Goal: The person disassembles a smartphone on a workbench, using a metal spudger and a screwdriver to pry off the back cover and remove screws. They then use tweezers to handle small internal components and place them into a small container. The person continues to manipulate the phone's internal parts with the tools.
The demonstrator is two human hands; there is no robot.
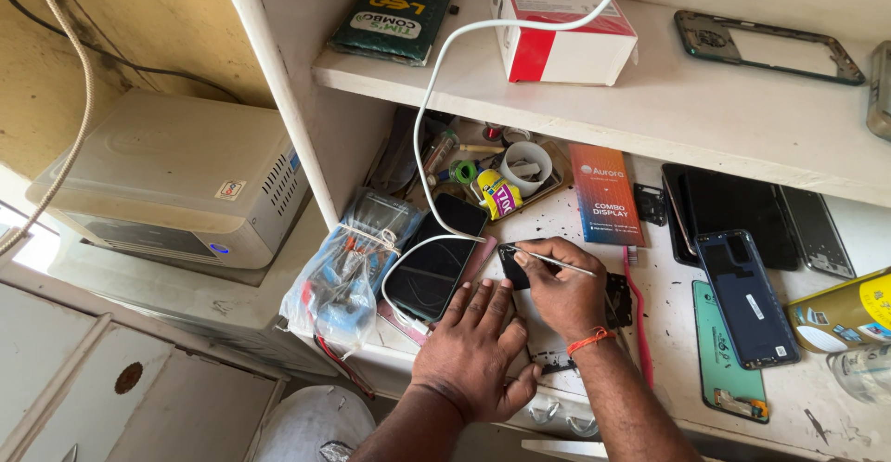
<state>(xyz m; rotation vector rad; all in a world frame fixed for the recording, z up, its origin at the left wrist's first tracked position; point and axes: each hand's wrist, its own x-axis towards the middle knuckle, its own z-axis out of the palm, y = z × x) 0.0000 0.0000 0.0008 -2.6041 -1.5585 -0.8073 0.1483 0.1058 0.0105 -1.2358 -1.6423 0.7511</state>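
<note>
Tweezers (pixel 557 263) sit pinched in the right hand (pixel 561 290), the fingers curled shut around the thin metal shaft, with the tips pointing left onto a small dark phone part (pixel 512 263) that lies on the worktop (pixel 668 332). The left hand (pixel 473 346) lies flat and open just below and to the left of that part, fingers spread, fingertips pressing down at its near edge and holding nothing. An orange band (pixel 590 340) circles the right wrist.

The dark part lies between the two hands, mostly covered by the right knuckles, so its full outline cannot be made out; what the tweezer tips touch is too small to tell. Just left of it lies a black phone (pixel 434 267), screen up, with a white cable (pixel 436 100) looping over it and running up past the shelf (pixel 650 109). Further left sits a clear plastic bag (pixel 339 281) of small tools. Right of the hands lie a pink toothbrush (pixel 638 318), a blue phone back cover (pixel 747 300) and a teal one (pixel 724 360), partly overlapped by the blue one. An orange and blue flat box (pixel 605 193) lies behind the hands. On the shelf above stand a red and white box (pixel 557 31) and a phone frame (pixel 766 46). A yellow tin (pixel 840 312) is cut off at the right edge.
</note>
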